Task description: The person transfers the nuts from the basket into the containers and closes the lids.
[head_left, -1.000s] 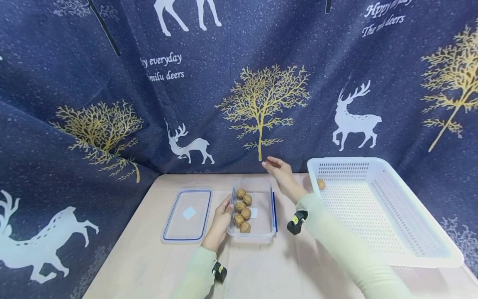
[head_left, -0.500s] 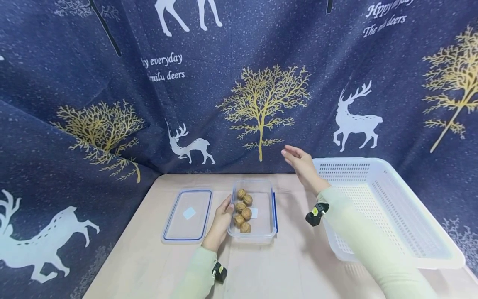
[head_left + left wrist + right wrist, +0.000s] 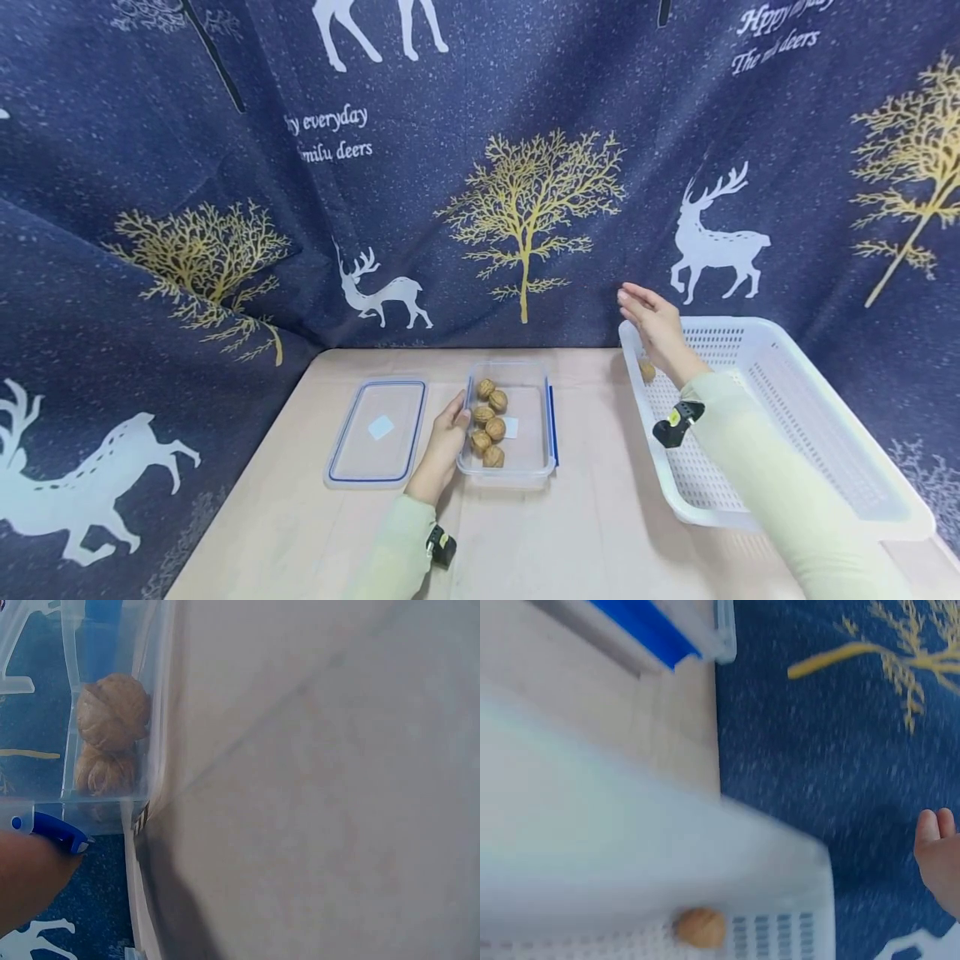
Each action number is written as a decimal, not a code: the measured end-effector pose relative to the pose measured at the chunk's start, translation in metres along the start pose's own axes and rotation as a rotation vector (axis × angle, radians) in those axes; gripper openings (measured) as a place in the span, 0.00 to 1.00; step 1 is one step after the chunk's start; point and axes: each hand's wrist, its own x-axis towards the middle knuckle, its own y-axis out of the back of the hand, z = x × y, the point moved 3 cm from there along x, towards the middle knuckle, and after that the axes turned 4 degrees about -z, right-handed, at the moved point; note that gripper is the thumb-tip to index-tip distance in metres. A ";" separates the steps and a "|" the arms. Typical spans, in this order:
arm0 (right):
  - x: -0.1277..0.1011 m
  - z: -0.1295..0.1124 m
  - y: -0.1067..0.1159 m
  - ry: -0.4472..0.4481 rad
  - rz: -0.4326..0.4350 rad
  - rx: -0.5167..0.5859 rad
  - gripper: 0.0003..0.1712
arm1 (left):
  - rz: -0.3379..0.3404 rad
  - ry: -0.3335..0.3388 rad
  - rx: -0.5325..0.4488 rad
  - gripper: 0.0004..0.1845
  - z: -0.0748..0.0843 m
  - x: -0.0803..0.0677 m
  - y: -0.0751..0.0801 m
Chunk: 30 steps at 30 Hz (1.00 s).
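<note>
A clear plastic container (image 3: 525,454) with several walnuts (image 3: 489,427) sits in the middle of the table. My left hand (image 3: 448,433) rests against its left wall, fingers relaxed. In the left wrist view two walnuts (image 3: 111,735) show through the container wall. My right hand (image 3: 654,321) hovers open above the near-left corner of the white basket (image 3: 787,433), holding nothing. One walnut (image 3: 646,370) lies in that corner of the basket; in the right wrist view the walnut (image 3: 699,927) sits by the basket's perforated wall, with my fingertips (image 3: 934,829) at the right edge.
The container's lid (image 3: 377,430), clear with a blue rim, lies flat to the left of the container. A dark blue cloth (image 3: 480,167) with deer and trees hangs close behind the table (image 3: 585,533) and to its left.
My right hand has swung to the right, from above the container's far edge to over the basket's corner. The left hand and container have stayed put.
</note>
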 end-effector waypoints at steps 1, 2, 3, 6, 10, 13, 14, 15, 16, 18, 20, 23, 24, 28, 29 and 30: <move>0.000 0.000 0.005 0.010 -0.004 0.018 0.36 | 0.001 0.002 -0.001 0.27 0.000 0.000 0.000; -0.001 0.001 0.010 0.016 -0.007 0.037 0.36 | 0.001 0.000 0.002 0.27 0.000 0.000 0.000; -0.001 0.001 0.015 0.023 -0.009 0.045 0.36 | 0.000 -0.001 0.004 0.27 0.000 0.000 0.000; -0.002 0.004 0.028 0.035 -0.007 0.075 0.36 | 0.001 0.001 0.008 0.27 0.001 -0.001 0.000; -0.005 0.008 0.043 0.038 0.000 0.048 0.37 | 0.002 0.004 0.014 0.27 0.001 -0.001 0.000; -0.008 0.014 0.052 0.029 0.011 0.027 0.38 | 0.003 0.000 0.013 0.27 0.001 -0.001 0.000; -0.009 0.017 0.055 0.026 0.016 0.025 0.38 | 0.001 -0.003 0.013 0.27 0.001 -0.001 0.000; -0.009 0.020 0.058 0.021 0.023 0.033 0.38 | 0.000 -0.007 0.013 0.27 0.001 0.000 0.000; -0.009 0.023 0.060 0.013 0.032 0.037 0.38 | 0.000 -0.010 0.013 0.27 0.001 0.000 0.000; -0.009 0.028 0.065 -0.003 0.048 0.036 0.38 | -0.001 -0.008 0.011 0.27 0.001 0.000 0.000; -0.008 0.034 0.068 -0.022 0.058 0.015 0.38 | -0.005 -0.007 0.016 0.27 0.001 0.000 0.000; -0.007 0.041 0.072 -0.053 0.070 -0.035 0.37 | -0.007 0.003 0.015 0.27 0.000 0.000 0.000; -0.007 0.044 0.073 -0.063 0.074 -0.061 0.37 | -0.007 0.003 0.017 0.27 0.000 0.000 -0.001; -0.006 0.054 0.074 -0.100 0.057 -0.118 0.36 | -0.002 0.004 0.014 0.27 0.000 0.000 -0.001; -0.007 0.056 0.075 -0.110 0.052 -0.132 0.36 | -0.001 0.001 0.014 0.27 0.000 0.000 -0.001; -0.007 0.058 0.075 -0.123 0.048 -0.145 0.36 | 0.001 0.003 0.016 0.27 -0.001 0.000 -0.001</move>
